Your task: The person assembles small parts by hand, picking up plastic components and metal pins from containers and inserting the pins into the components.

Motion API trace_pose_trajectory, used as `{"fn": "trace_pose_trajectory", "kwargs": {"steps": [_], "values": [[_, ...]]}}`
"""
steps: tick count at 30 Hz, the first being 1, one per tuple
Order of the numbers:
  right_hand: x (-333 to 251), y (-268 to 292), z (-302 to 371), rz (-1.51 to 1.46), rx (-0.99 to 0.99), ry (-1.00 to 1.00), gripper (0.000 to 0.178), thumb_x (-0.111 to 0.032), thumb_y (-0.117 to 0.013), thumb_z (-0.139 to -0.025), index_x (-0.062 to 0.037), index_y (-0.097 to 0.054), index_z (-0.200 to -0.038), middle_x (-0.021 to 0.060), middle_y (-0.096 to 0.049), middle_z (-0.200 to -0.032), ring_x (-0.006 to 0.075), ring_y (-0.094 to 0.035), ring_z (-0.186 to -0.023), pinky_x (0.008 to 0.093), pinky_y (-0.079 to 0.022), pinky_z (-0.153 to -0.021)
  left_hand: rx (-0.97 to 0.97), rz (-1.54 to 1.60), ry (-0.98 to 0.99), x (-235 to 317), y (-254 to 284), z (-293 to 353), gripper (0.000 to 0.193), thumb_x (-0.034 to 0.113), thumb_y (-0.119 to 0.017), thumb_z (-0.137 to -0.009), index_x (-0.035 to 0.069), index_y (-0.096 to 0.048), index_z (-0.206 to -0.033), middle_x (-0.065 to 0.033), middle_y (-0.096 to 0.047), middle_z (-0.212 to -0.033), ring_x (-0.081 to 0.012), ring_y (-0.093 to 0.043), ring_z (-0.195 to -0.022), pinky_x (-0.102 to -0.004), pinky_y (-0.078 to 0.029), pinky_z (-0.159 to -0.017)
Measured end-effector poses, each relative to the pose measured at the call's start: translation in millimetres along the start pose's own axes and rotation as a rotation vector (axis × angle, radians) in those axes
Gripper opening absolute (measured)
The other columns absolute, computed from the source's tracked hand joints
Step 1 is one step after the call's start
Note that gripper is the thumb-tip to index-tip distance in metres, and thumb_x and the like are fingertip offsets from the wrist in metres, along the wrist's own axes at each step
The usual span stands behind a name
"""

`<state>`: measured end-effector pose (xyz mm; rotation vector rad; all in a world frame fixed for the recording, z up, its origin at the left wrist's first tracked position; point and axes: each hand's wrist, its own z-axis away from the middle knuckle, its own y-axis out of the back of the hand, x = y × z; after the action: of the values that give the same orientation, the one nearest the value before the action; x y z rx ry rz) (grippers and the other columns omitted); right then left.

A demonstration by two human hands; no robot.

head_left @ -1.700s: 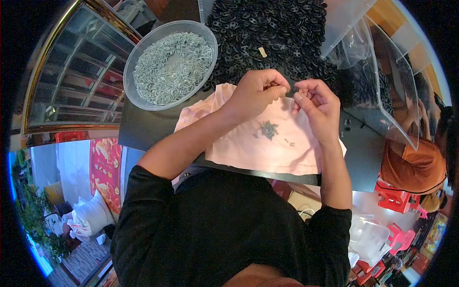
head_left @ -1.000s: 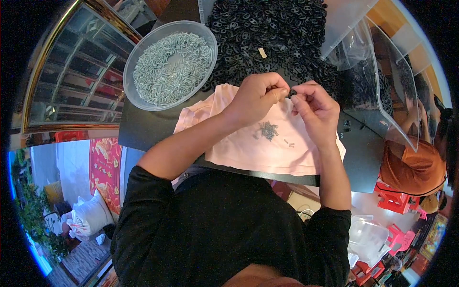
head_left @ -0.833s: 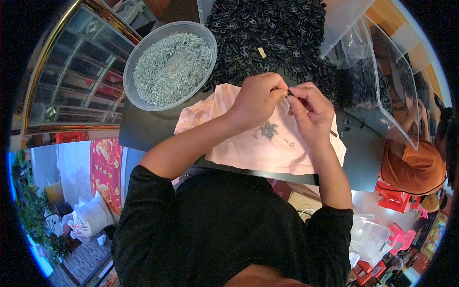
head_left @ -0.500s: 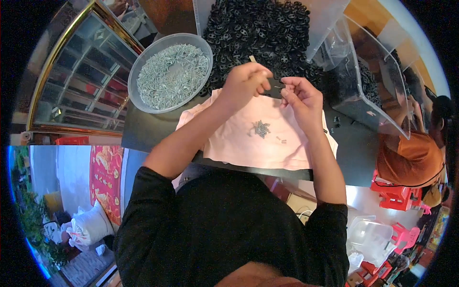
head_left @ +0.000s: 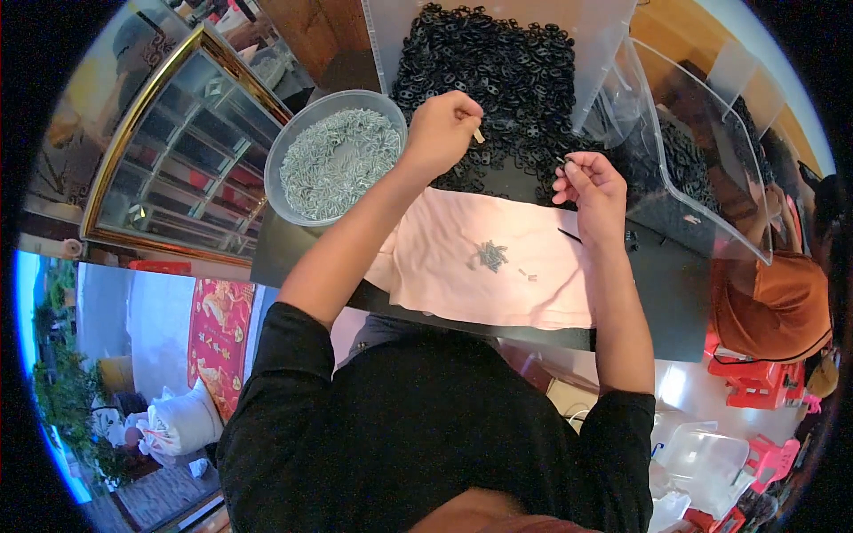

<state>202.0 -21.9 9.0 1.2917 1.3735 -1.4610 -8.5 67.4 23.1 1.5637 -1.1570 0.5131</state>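
My left hand (head_left: pixel 442 133) is closed at the near edge of a heap of small black plastic parts (head_left: pixel 484 67); what its fingers hold, if anything, is hidden. A narrow beige piece (head_left: pixel 480 137) shows right beside those fingertips. To the right, my right hand (head_left: pixel 593 188) pinches a small dark piece (head_left: pixel 562 162) between thumb and forefinger, its other fingers curled. Below and between both hands, a pale pink cloth (head_left: pixel 462 284) carries a little pile of small metal springs (head_left: pixel 491 256). A couple of small light pieces (head_left: pixel 528 275) lie to the right of that pile.
A round clear tub (head_left: pixel 275 191) full of small silvery pieces stands left of the heap. Clear plastic bins (head_left: pixel 662 169) rise at the right, near a person in an orange top (head_left: pixel 769 298). A gold-framed glass panel (head_left: pixel 142 120) leans at the left. Dark table (head_left: pixel 666 311) beneath.
My hands have moved apart: the left up toward the black parts, the right outward to the right, still pinching. The whole view has shifted slightly.
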Motion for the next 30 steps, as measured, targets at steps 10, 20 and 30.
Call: {"fn": "trace_pose_trajectory", "kwargs": {"steps": [10,20,30], "values": [[4,3,-3,-0.045,0.019,0.018,0.011,-0.002,-0.055,-0.082,0.0016,-0.056,-0.092,0.007,-0.058,-0.073,0.0104,-0.054,-0.057,0.0218,-0.048,-0.047,0.033,-0.71,0.058,1,-47,-45,0.021,0.022,-0.065,-0.072,0.006,-0.063,-0.085,-0.0162,-0.059,-0.091,-0.0319,-0.058,-0.086,-0.0411,-0.047,-0.074],[2,2,-1,-0.04,0.052,-0.006,0.009,-0.002,-0.055,-0.082,0.0013,-0.057,-0.091,0.0061,-0.057,-0.072,0.0098,-0.053,-0.055,0.0216,-0.047,-0.046,0.053,-0.858,-0.101,-14,-53,-55,0.016,0.014,-0.058,-0.072,0.0,-0.06,-0.08,-0.0192,-0.06,-0.087,-0.0338,-0.06,-0.081,-0.0418,-0.05,-0.069],[1,1,-1,-0.026,0.064,-0.025,0.01,-0.002,-0.055,-0.082,0.0017,-0.057,-0.09,0.0059,-0.057,-0.07,0.0099,-0.053,-0.054,0.0214,-0.046,-0.045,0.006,-0.655,0.008,-26,-36,-62,0.015,0.006,-0.053,-0.072,0.003,-0.059,-0.085,-0.0184,-0.06,-0.086,-0.0356,-0.058,-0.083,-0.0435,-0.046,-0.073]]}}
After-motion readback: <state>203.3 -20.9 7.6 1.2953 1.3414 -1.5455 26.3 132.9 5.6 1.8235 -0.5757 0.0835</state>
